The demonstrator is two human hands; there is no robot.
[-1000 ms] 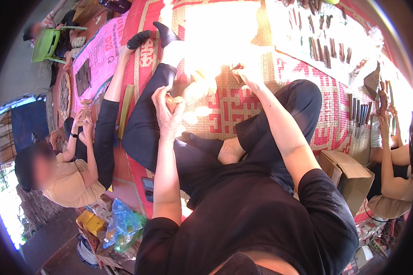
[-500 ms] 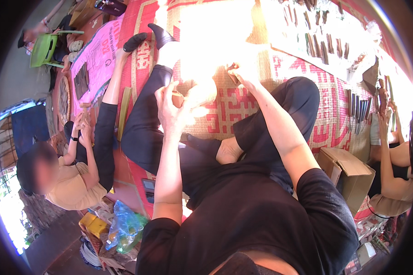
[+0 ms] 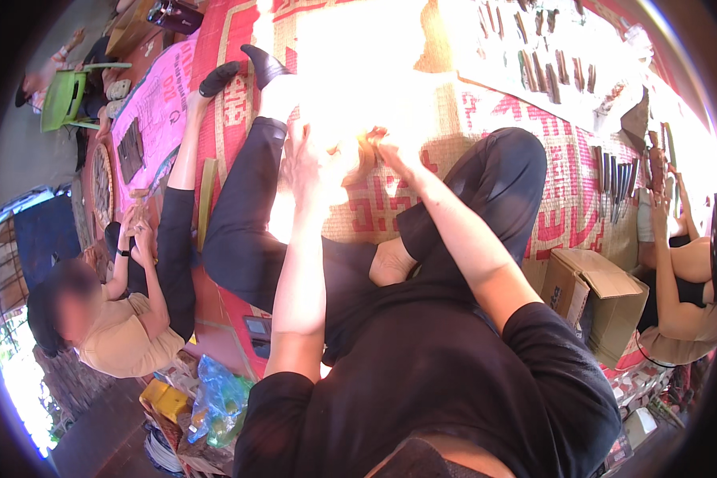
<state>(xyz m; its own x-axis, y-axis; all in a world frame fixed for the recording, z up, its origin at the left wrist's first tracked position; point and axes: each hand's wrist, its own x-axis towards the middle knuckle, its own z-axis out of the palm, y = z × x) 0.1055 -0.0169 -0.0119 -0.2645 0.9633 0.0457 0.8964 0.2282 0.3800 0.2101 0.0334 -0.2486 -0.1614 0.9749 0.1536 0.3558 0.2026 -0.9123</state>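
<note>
Strong sunlight washes out the place where my hands meet above the red-and-tan woven mat [image 3: 366,215]. My left hand [image 3: 307,163] is closed, its fingers bleached by glare, and what it grips is hard to make out. Close to its right, my right hand [image 3: 392,153] is pinched at the fingertips on a small brown piece [image 3: 372,142] whose kind does not show. The two hands are nearly touching, over the gap between my bent legs.
Several wooden-handled knives [image 3: 554,76] lie on a pale sheet at the far right; more dark blades [image 3: 617,179] are nearer. An open cardboard box [image 3: 605,295] sits by my right knee. Co-workers sit at left [image 3: 123,311] and right [image 3: 677,295]. A blue plastic bag [image 3: 219,398] lies lower left.
My right hand has moved left with the brown piece, up to my left hand. My left hand has turned, and the rounded brown thing at its fingers is now lost in glare.
</note>
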